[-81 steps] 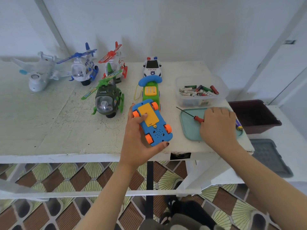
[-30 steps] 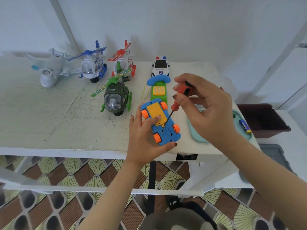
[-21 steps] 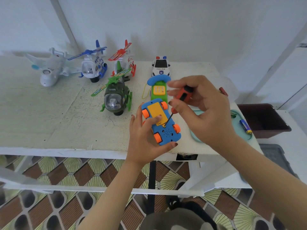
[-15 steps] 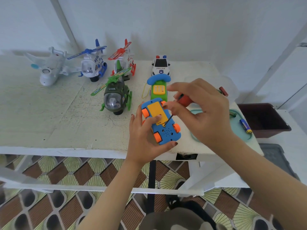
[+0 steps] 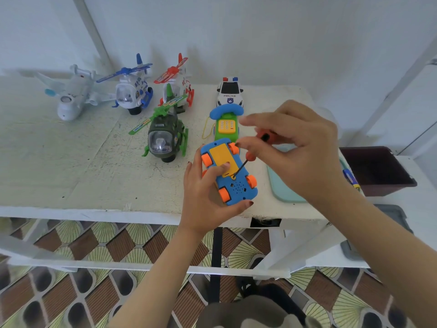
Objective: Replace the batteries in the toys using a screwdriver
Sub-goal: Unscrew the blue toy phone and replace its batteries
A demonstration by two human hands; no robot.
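Orange screwdriver [image 5: 264,138] pinched in right hand [image 5: 300,150], tip seemingly touching toy [image 5: 228,171].

A single wide-angle head view looks forward and steeply down from close above the worktop [image 5: 71,162] — the left grip [image 5: 205,200] and right grip [image 5: 300,147] sit mid-frame, patterned floor [image 5: 118,247] below them, white wall [image 5: 260,31] beyond.

R hand [image 5: 300,152] hides most of screwdriver handle [image 5: 264,136] & tray [image 5: 281,188]
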